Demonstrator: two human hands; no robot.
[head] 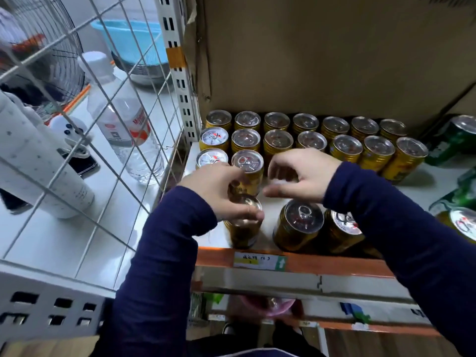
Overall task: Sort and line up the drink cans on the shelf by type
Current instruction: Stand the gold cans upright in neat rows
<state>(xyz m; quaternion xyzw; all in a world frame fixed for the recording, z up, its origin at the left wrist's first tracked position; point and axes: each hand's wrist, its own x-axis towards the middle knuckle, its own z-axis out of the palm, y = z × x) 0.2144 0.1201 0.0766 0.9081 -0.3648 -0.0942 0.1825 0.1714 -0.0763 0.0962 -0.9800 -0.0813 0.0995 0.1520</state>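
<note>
Several gold drink cans [311, 140] stand in rows at the back of the white shelf [417, 186]. My left hand [221, 191] grips a gold can [243, 225] near the shelf's front left, its fingers curled over the can's top rim. Just behind that hand stands another gold can [247, 164]. My right hand [301, 173] hovers above the shelf with loosely curled fingers and holds nothing. Below it, near the front edge, stand two gold cans [298, 224], the right one [343, 229] with a white lid. Green cans [456, 139] lie at the far right.
A cardboard box [322, 55] hangs low over the back rows. A white wire grid [108, 104] and slotted upright [180, 73] close the left side; beyond them stand a clear bottle [126, 130] and a blue basin [128, 37]. An orange shelf lip [309, 264] runs along the front.
</note>
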